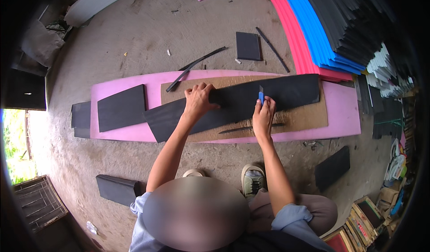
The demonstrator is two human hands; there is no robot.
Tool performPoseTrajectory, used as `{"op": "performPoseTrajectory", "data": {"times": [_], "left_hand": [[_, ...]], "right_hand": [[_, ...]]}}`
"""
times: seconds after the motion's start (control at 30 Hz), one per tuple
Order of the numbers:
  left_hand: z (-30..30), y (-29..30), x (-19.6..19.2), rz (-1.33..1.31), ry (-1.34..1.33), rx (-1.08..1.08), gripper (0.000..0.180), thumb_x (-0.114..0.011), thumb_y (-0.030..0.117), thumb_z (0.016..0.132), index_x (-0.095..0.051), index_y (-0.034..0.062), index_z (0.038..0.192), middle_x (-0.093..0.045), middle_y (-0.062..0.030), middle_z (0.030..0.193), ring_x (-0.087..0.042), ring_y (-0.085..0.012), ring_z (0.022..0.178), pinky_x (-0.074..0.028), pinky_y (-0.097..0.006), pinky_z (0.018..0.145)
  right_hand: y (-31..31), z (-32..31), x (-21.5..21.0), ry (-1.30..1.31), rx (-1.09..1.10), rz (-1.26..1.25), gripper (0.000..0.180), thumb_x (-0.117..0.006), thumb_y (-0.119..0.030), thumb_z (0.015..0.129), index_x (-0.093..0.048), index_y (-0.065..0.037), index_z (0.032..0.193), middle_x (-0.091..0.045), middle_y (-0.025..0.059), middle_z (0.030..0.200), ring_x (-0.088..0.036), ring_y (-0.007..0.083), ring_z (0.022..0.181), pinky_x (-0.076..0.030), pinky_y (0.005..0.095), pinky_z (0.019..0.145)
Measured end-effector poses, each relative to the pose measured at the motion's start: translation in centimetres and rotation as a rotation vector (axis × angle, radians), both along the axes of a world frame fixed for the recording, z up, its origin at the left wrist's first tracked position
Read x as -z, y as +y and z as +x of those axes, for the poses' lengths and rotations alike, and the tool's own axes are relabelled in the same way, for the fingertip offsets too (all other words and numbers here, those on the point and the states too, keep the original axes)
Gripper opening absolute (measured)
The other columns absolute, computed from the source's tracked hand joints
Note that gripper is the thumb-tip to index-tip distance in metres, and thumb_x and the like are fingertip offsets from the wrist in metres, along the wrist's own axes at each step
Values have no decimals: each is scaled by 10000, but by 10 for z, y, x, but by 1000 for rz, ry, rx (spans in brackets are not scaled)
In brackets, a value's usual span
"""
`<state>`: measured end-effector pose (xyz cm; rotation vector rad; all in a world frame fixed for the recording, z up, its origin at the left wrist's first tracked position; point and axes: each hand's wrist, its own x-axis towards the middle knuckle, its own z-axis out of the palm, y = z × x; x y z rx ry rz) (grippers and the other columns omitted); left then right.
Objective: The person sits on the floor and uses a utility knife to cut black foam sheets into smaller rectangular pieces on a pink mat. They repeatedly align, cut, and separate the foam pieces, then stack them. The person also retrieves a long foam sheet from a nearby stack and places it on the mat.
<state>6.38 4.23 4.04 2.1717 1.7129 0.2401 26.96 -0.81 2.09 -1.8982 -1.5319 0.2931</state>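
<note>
Concrete floor point(148, 28), scuffed. Pink sheet point(345, 117) lay flat on it, cardboard point(309, 115) on top. Across these lay the long black sheet point(237, 95), slanted, its left end over the pink. Looked like foam: probably light, bendy but self-supporting, not very slippery, easily nicked along its edges. Best taken by the two long edges, or steadied with broad pressure on its face. Left hand point(198, 102) was spread, fingers arched over its upper edge. Right hand point(263, 116) pinched a blue cutter point(261, 96) at its face; blade contact unclear.
</note>
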Motion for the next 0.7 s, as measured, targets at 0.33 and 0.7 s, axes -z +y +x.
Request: {"op": "performPoseTrajectory", "data": {"times": [0.33, 0.7], "left_hand": [[5, -39, -54, 390, -53, -29, 261, -644, 227, 724, -536, 161, 952, -593, 25, 873, -552, -152, 877, -216, -523, 876], [19, -47, -39, 442, 10, -68, 223, -632, 214, 728, -561, 185, 938, -558, 30, 842, -527, -153, 852, -260, -500, 834]], "right_hand": [[6, 13, -44, 146, -65, 46, 305, -392, -244, 906, -478, 31, 1005, -542, 223, 870, -546, 378, 789, -438, 417, 648], [-28, 3, -16, 148, -264, -4, 462, -472, -152, 862, -287, 104, 1198, -559, 235, 916, -571, 370, 817, -465, 409, 664]]}}
